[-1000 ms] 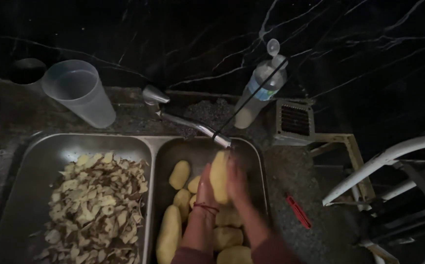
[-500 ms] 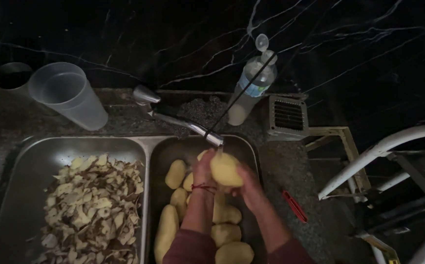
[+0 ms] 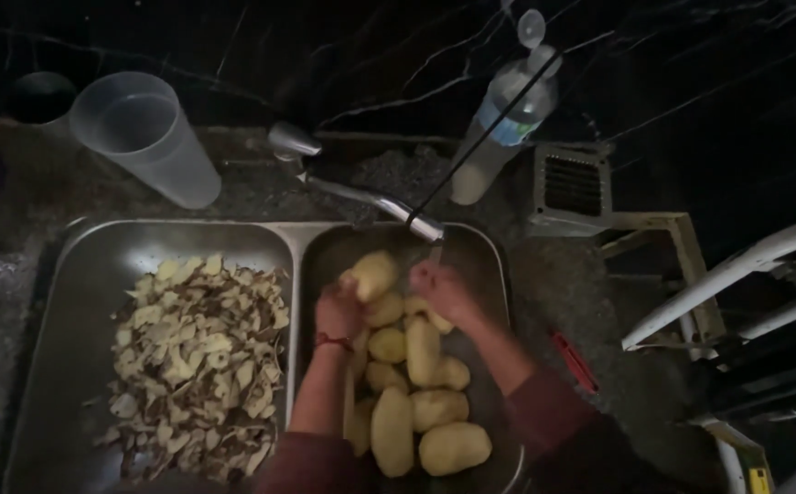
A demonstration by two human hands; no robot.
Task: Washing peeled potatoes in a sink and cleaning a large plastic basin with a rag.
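The left hand [image 3: 338, 309] grips a peeled potato [image 3: 372, 274] above the right sink basin [image 3: 485, 265], just under the faucet spout [image 3: 389, 206]. The right hand [image 3: 444, 291], beside it, is curled, possibly around something small; I cannot tell in the dim light. More peeled potatoes [image 3: 421, 402] lie below. The left basin [image 3: 96, 274] holds potato peels [image 3: 192, 361]. A plastic cup [image 3: 146, 137] stands behind.

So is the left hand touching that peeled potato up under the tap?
Touching. The head view shows the left hand gripping the raised peeled potato from its left side, with no gap between them, just below the tap spout.
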